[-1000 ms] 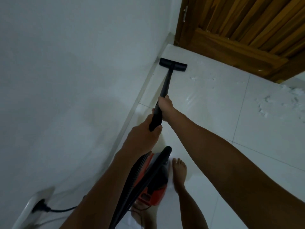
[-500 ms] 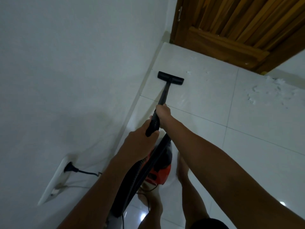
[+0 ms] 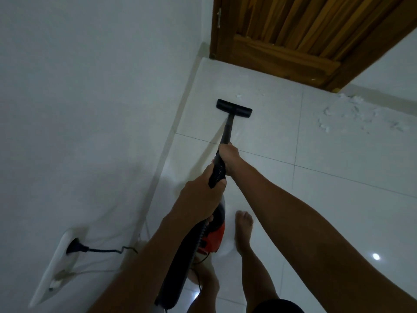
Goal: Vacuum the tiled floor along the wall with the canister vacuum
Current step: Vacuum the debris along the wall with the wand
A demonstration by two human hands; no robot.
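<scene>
Entry, mid-pass along the wall: the person is working the wand (image 3: 226, 132) with both hands, right hand (image 3: 230, 158) wrapped around the tube higher up, left hand (image 3: 203, 195) curled tight around the ribbed hose end just below it; both grips are closed fully on the wand assembly. The floor nozzle (image 3: 234, 108) is sitting flat on the tiled floor (image 3: 338, 199), near the skirting (image 3: 178, 123) but not touching it. Compared with a second ago, the nozzle is lying further back from the wooden door (image 3: 293, 30) and a little out from the wall, so the stroke is looking like a pull-back. The strip it was covering is appearing clean, though a few white flecks (image 3: 239, 95) are sitting just beyond the nozzle. A larger scatter of white debris (image 3: 352, 114) is lying well apart to the right, near the far wall. The orange canister (image 3: 212, 236) is resting on the floor between the person's bare feet, its cord running to a plug (image 3: 75, 246) in the wall socket (image 3: 54, 274). Judgement: the wall strip is partly done; the next forward push is needing to reach the flecks by the door, and the cord is looking slack enough.
</scene>
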